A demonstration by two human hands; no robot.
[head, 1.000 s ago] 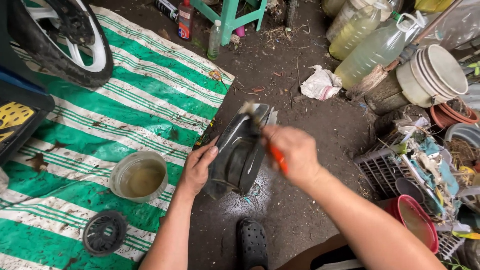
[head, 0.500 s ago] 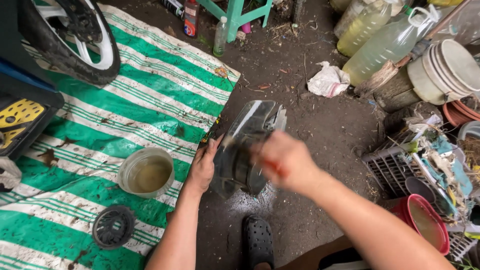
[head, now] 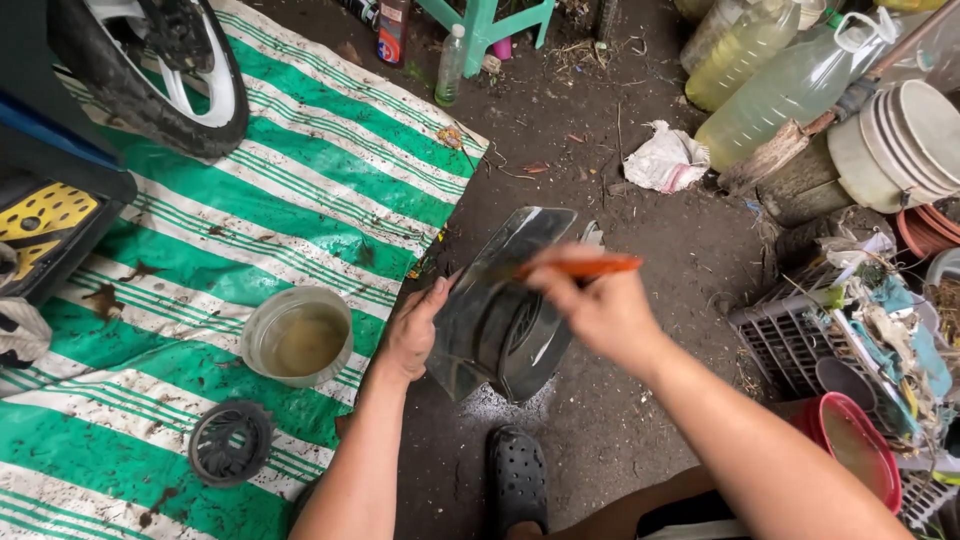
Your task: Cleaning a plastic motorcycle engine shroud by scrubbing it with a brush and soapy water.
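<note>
The left hand [head: 415, 335] gripped the left edge of a dark, wet plastic cover [head: 505, 315], its fingers closed on the rim, and held the cover tilted just above the dirt ground [head: 600, 200], right in front of the person. The right hand [head: 600, 310] was closed around an orange-handled brush [head: 580, 267], whose handle lay across the top of the cover; the bristle end was hidden or blurred, so contact with the cover could not be told. A wet patch showed on the ground under the cover, and a black clog [head: 517, 478] stood just below it. To the left, on a green-and-white striped tarp [head: 300, 190], sat a tub of murky liquid [head: 297, 337] near the left hand, and a round black grille [head: 231, 442] lay further down. A motorbike wheel [head: 170, 70] stood at the tarp's far corner.
</note>
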